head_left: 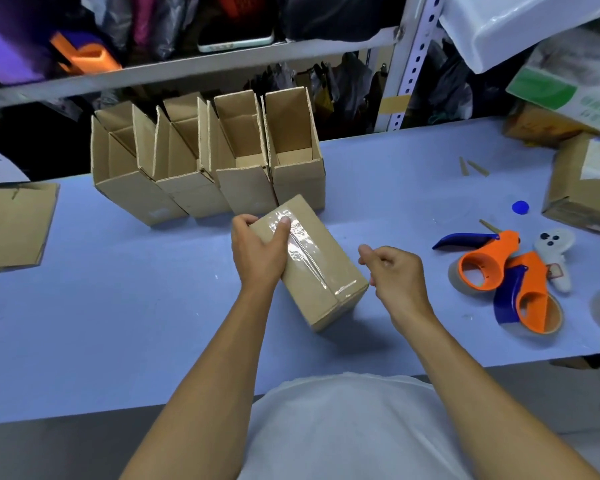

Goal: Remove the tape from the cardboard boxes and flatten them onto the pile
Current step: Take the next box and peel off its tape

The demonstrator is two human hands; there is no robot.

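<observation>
Centre of the blue table (118, 306): a sealed cardboard box (321, 282) lying on its side, clear tape (300, 244) running down its top seam and over the near edge. Left hand (257, 251) gripping the box's far-left corner, fingers curled over the end, thumb pressed flat on the tape. Right hand (392, 275) at 3 o'clock of the box, just beside it and apart, fingers curled with thumb against forefinger; possibly pinching a tape end, too clear to tell. At 12 o'clock, touching the sealed box, a row of four open boxes (222, 161), flaps up. At 9 o'clock, by the table's edge, flat cardboard (11, 226). At 3 o'clock, well apart, two orange-and-blue tape dispensers (499, 275).
</observation>
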